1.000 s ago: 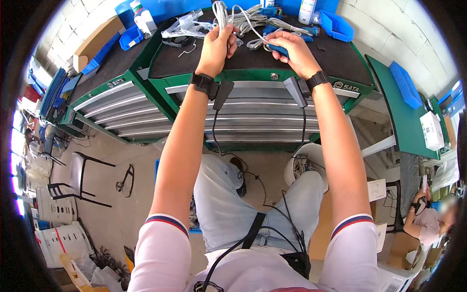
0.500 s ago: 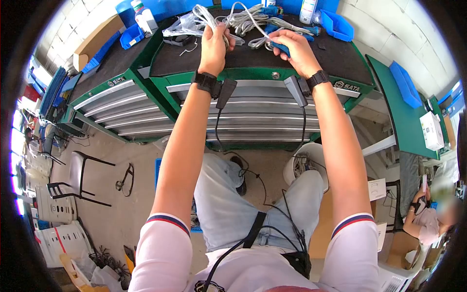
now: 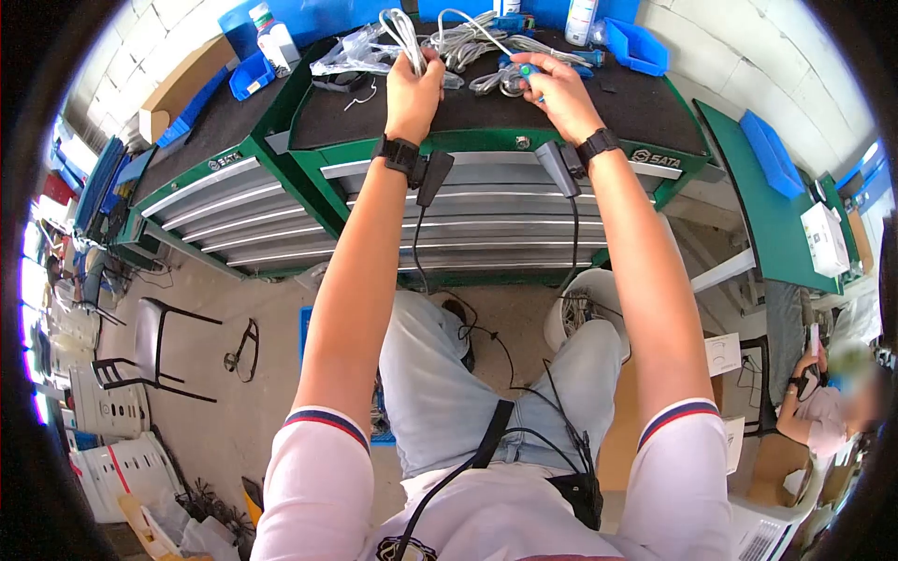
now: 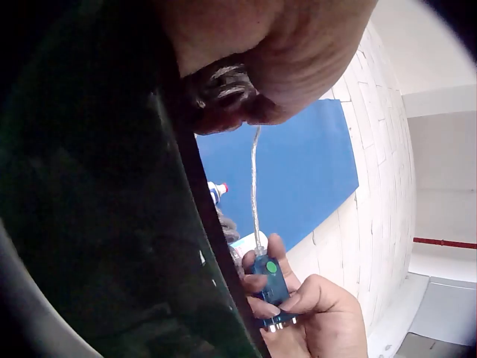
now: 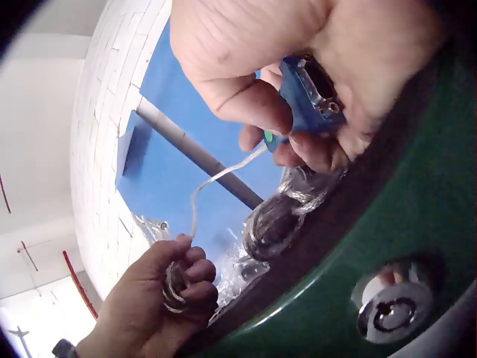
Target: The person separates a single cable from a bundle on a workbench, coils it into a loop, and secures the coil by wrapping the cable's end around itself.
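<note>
connector turned over in the right hand point(image 3: 566, 98) since the earlier frames: green sticker point(image 4: 272, 267) now faces up; left hand point(image 3: 413, 98) has its coil point(image 3: 408, 47) tipped further left than a second ago.

hands apart, both over the front half of the green tool cabinet point(image 3: 477, 142) top. left grips the pale cable coil, loops sticking up toward the back edge, left of middle. right pinches the blue d-sub-style connector point(image 4: 274, 287), right of middle. one slack strand point(image 4: 254, 186) arcs between them.

risks, my read: slack runs in front of the loose cable pile point(image 3: 465, 45) along the back edge, so a low sweep could snag it. coil could spring apart if the left grip eases. hard pull on the strand would load the connector neck. metal shell looks bare, could get knocked on the front edge.
</note>
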The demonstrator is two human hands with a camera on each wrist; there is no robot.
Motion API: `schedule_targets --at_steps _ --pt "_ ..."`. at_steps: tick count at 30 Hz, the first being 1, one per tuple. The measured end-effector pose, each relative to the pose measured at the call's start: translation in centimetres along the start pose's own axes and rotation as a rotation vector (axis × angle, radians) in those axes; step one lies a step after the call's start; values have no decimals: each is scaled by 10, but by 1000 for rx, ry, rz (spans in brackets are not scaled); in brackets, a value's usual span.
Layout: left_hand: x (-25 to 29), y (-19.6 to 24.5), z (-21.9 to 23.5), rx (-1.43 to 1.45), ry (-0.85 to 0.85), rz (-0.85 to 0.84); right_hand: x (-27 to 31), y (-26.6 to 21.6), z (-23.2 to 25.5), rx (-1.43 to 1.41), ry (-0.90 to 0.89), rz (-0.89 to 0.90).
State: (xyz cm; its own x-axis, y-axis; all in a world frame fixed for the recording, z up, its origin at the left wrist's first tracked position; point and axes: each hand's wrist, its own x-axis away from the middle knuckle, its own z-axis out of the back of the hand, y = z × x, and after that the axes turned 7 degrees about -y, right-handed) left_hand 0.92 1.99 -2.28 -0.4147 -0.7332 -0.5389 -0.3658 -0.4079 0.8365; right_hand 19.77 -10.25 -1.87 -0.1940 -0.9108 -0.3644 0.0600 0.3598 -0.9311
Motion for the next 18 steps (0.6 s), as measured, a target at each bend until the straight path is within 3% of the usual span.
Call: schedule_targets --at_steps 4,8,10,12,14,16,18 --pt "2 7 -1 46 -6 68 10 -2 -2 -22 148 41" --pt "4 12 0 73 -86 119 34 -15 17 -88 372 -42" --pt "3 13 0 72 -109 125 34 -17 43 -25 427 -16" --pt "2 19 0 127 -162 170 35 -33 53 34 519 -163" --pt "4 23 1 132 -210 217 35 -39 49 319 564 -29" --pt "6 23 2 142 -228 220 37 -42 29 492 532 146" --pt "6 23 4 146 -252 219 40 -39 10 541 312 60"
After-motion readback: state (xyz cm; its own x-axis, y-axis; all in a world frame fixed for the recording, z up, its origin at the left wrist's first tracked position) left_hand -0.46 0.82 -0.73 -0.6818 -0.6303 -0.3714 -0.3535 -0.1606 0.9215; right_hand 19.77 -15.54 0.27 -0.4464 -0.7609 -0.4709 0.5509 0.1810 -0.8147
